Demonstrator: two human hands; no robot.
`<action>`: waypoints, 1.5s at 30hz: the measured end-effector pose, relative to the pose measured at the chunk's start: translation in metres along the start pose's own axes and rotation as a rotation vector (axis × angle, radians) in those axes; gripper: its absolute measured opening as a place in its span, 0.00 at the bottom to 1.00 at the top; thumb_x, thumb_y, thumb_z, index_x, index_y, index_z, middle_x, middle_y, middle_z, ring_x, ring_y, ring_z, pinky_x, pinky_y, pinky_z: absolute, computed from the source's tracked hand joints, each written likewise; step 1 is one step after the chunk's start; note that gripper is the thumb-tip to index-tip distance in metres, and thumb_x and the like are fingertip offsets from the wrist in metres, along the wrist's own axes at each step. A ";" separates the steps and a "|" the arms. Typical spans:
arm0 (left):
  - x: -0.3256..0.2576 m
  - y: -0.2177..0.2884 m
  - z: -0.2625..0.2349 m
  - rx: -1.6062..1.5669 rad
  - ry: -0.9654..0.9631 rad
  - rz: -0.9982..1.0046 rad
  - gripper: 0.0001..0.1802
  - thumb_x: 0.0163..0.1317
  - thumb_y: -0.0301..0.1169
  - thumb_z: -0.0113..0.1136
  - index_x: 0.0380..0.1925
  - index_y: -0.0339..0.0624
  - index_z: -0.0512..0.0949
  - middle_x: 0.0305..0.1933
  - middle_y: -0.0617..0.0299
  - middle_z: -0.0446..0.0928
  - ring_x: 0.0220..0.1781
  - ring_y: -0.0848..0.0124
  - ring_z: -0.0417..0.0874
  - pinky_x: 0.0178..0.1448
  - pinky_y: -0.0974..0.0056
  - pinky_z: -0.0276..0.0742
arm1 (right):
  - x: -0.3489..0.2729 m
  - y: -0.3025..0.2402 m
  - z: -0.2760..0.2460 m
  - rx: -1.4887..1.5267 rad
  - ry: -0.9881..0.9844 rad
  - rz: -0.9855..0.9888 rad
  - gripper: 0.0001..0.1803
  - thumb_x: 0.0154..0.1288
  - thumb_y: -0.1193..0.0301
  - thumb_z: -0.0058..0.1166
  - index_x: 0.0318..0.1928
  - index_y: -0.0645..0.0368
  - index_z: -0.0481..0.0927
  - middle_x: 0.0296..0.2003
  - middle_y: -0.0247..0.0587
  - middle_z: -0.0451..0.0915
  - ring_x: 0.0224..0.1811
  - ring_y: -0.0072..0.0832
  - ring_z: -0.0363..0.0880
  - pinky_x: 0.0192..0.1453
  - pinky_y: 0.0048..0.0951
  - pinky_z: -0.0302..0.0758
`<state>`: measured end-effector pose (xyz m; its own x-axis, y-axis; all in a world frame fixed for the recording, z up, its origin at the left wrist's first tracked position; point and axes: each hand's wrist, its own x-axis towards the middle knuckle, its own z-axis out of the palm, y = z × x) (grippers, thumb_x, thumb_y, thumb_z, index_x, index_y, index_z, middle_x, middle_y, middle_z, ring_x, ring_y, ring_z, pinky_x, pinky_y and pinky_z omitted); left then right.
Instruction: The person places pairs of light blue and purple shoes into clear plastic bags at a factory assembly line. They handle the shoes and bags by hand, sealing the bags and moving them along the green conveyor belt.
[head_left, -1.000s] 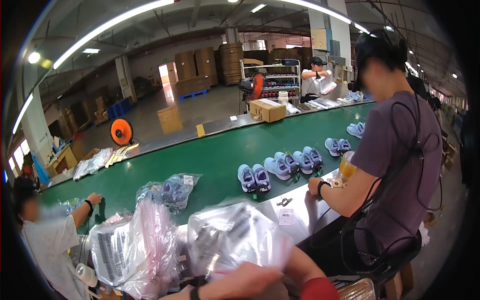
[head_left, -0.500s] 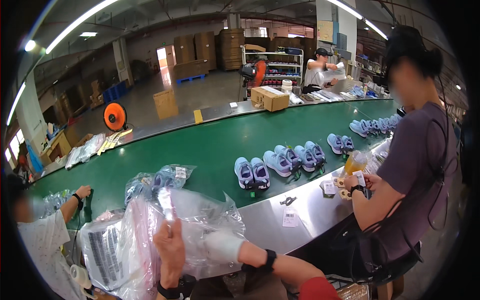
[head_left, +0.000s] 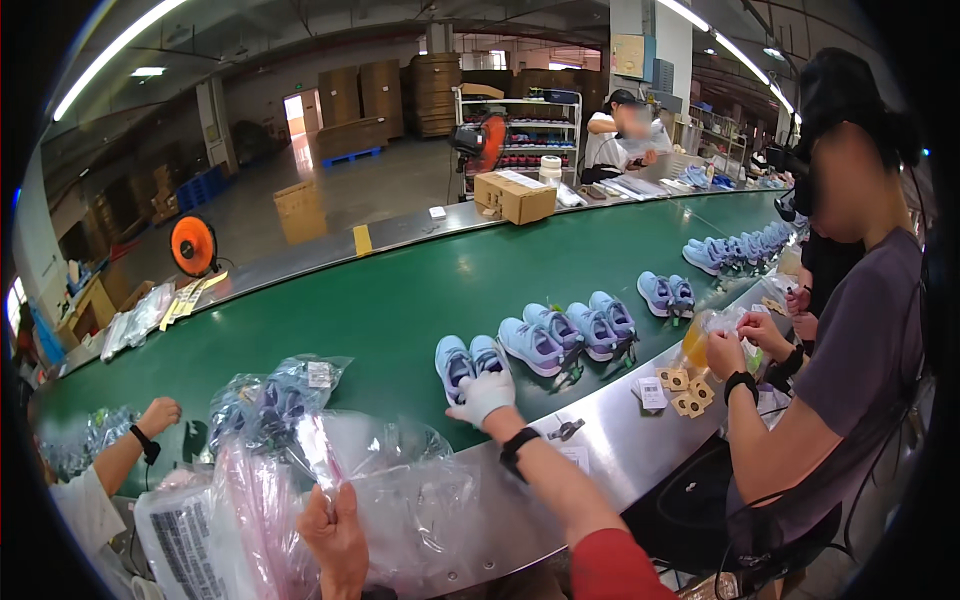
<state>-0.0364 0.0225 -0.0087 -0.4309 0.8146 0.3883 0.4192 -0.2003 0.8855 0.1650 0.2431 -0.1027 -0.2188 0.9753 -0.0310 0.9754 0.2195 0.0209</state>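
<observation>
My left hand is closed on the edge of a clear plastic bag, which spreads out over the bench at the lower left. My right hand, in a white glove, reaches over the bench and grips the heel end of a pair of light-blue sneakers on the green belt. Its fingers partly cover the shoes' openings. Left of the bag, bagged sneakers lie in crinkled clear plastic. A stack of clear bags sits by my left hand.
More light-blue sneakers stand in pairs along the green conveyor belt. A co-worker at right handles small items near round-holed tan cards. Another person's hand is at left. A cardboard box rests on the far ledge.
My right hand has moved from the plastic bag up and forward to the nearest sneakers. The left hand still holds the bag, lower in the picture. The view has shifted a little.
</observation>
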 end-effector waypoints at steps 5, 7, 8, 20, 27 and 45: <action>-0.005 -0.001 -0.001 -0.007 -0.071 -0.049 0.15 0.66 0.32 0.54 0.21 0.37 0.69 0.17 0.75 0.56 0.21 0.84 0.54 0.22 0.69 0.45 | 0.020 -0.005 0.028 0.096 0.232 0.108 0.26 0.53 0.41 0.50 0.40 0.47 0.82 0.36 0.44 0.80 0.41 0.37 0.80 0.46 0.38 0.72; -0.001 -0.005 -0.004 -0.030 -0.039 -0.071 0.15 0.66 0.33 0.54 0.23 0.35 0.71 0.17 0.74 0.58 0.21 0.84 0.55 0.22 0.69 0.47 | 0.008 0.015 0.025 0.390 0.377 0.124 0.28 0.54 0.41 0.51 0.37 0.52 0.83 0.32 0.50 0.80 0.34 0.41 0.82 0.39 0.42 0.76; 0.001 -0.009 -0.004 -0.054 -0.017 -0.096 0.15 0.66 0.33 0.54 0.23 0.35 0.71 0.17 0.74 0.58 0.22 0.84 0.55 0.22 0.69 0.47 | -0.002 0.022 0.009 0.783 0.291 0.128 0.27 0.56 0.44 0.54 0.39 0.56 0.81 0.28 0.45 0.80 0.27 0.34 0.82 0.34 0.34 0.77; 0.000 0.002 0.014 -0.399 -0.138 0.000 0.16 0.67 0.34 0.54 0.22 0.37 0.70 0.18 0.75 0.59 0.22 0.84 0.54 0.23 0.71 0.50 | -0.240 0.045 -0.086 1.657 0.166 -0.363 0.32 0.55 0.49 0.59 0.48 0.66 0.77 0.45 0.42 0.80 0.43 0.33 0.80 0.48 0.36 0.76; -0.052 0.025 0.028 -0.186 -0.438 0.379 0.06 0.62 0.30 0.55 0.28 0.40 0.74 0.17 0.58 0.70 0.20 0.64 0.73 0.25 0.61 0.66 | -0.246 -0.041 -0.045 0.811 0.165 -0.377 0.17 0.60 0.56 0.53 0.43 0.55 0.78 0.36 0.44 0.78 0.40 0.35 0.77 0.45 0.33 0.74; -0.075 0.051 -0.005 0.099 -0.768 0.177 0.09 0.63 0.33 0.52 0.28 0.39 0.73 0.21 0.45 0.73 0.24 0.49 0.76 0.28 0.54 0.70 | -0.210 -0.060 0.003 0.515 0.498 -0.458 0.14 0.50 0.57 0.56 0.31 0.53 0.82 0.33 0.43 0.80 0.37 0.41 0.78 0.43 0.40 0.73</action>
<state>0.0138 -0.0515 0.0084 0.3054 0.9300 0.2045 0.5148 -0.3419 0.7862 0.1521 0.0254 -0.1007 -0.4638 0.7167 0.5207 0.6519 0.6741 -0.3471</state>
